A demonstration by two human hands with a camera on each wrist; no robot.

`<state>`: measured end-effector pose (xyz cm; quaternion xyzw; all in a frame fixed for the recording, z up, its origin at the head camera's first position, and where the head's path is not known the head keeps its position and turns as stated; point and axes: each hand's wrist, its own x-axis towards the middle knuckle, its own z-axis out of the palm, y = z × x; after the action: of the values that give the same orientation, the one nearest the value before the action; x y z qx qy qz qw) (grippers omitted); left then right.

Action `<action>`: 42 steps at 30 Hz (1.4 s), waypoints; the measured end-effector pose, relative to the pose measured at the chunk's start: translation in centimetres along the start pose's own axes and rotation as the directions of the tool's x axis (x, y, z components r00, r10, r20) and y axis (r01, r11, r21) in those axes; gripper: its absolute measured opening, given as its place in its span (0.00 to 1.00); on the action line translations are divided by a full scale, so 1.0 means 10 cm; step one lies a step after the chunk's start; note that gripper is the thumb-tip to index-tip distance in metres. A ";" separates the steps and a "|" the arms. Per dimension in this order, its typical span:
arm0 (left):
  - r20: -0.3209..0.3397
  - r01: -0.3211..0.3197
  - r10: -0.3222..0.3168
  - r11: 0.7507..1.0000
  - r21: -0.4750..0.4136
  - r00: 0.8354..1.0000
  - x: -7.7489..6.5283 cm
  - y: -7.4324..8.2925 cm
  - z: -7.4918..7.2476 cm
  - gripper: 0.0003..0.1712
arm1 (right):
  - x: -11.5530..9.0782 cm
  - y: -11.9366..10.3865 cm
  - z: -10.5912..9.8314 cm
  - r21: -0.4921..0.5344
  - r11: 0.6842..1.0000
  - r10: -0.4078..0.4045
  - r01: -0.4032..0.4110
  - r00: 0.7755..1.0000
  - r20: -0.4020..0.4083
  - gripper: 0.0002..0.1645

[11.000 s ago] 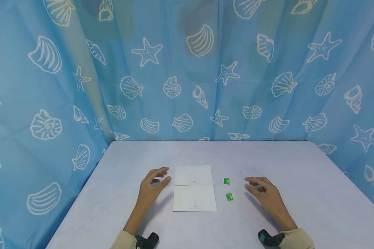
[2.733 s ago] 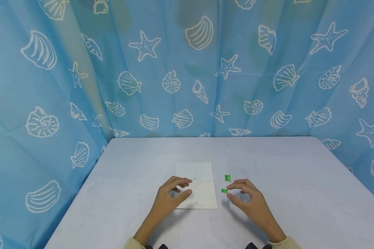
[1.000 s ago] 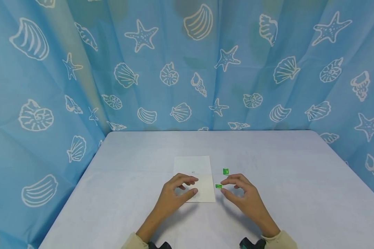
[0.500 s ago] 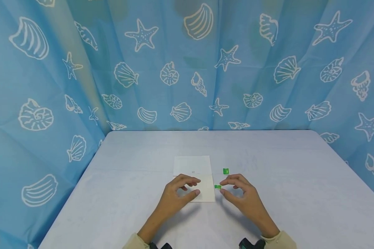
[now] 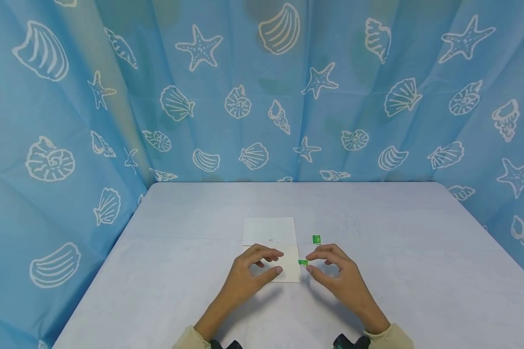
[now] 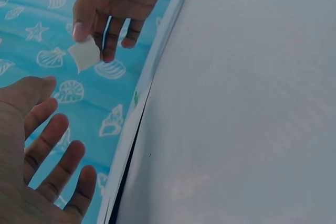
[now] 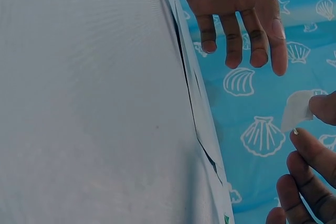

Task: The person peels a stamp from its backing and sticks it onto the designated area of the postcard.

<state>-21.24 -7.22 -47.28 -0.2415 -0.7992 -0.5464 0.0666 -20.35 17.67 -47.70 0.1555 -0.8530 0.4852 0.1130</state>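
My right hand pinches a small green paper square with a white border between thumb and forefinger. In the head view the square overlaps the right edge of the cream lower sheet. Its plain white back faces the left wrist camera, and it curves slightly in the right wrist view. My left hand holds nothing; its fingers are loosely bent and spread from the thumb, over the lower sheet's left part. A second green square lies on the table, right of the white upper sheet.
A white cloth covers the table. Behind and beside it hangs a blue curtain with white shells and starfish. Dark wrist cameras sit on both wrists, at the bottom edge of the head view.
The right hand has picked up the nearer green square and carried it left to the sheet's edge. The left hand has moved right, over the lower sheet. The farther square stays put.
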 end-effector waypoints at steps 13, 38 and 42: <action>0.015 -0.111 0.111 0.994 -0.003 0.994 -0.01 -0.06 0.02 0.16 | -0.01 -0.05 0.02 0.017 1.000 -0.009 0.009 1.000 0.022 0.13; 0.034 -0.071 0.073 0.997 -0.037 0.997 -0.04 0.34 -0.02 0.16 | -0.03 -0.08 0.09 0.066 0.995 -0.072 0.069 0.996 0.048 0.13; 0.044 -0.072 0.074 0.997 -0.038 0.996 -0.05 0.36 -0.03 0.16 | -0.05 -0.09 0.11 0.086 0.993 -0.092 0.086 0.994 0.066 0.12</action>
<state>-19.23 -6.58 -44.31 -0.2840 -0.7810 -0.5526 0.0638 -19.59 16.39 -47.69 0.2147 -0.8277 0.5091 0.0979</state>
